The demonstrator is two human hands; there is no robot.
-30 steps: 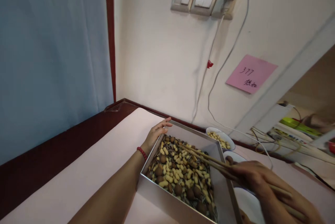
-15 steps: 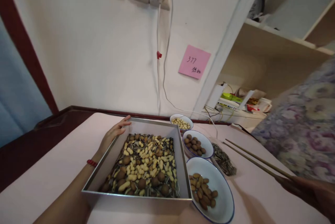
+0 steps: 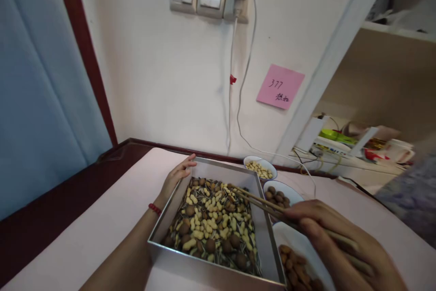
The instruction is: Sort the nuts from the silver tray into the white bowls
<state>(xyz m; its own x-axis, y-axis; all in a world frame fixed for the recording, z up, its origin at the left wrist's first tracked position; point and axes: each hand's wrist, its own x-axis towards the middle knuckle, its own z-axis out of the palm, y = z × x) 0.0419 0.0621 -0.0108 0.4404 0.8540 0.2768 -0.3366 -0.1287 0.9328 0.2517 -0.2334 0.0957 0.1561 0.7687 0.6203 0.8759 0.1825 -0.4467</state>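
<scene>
A square silver tray (image 3: 207,272) sits on the pale table, filled with mixed peanuts, sunflower seeds and brown nuts (image 3: 213,222). My left hand (image 3: 177,176) grips the tray's far left corner, fingers curled over the rim; a red bead bracelet is on that wrist. My right hand (image 3: 335,245) is closed on a pair of wooden chopsticks (image 3: 260,202), whose tips reach over the tray's right part above the nuts. I cannot tell whether anything is between the tips.
Three white bowls stand right of the tray: one with peanuts (image 3: 260,168), one with brown nuts (image 3: 281,194), one nearest me with almonds (image 3: 299,254). A wall with switches, a hanging cable and a pink note (image 3: 280,86) is behind. A cluttered shelf (image 3: 340,141) is at right.
My right hand has swung the chopsticks from the far right back over the tray. The view has shifted left. My left hand stays on the tray corner.
</scene>
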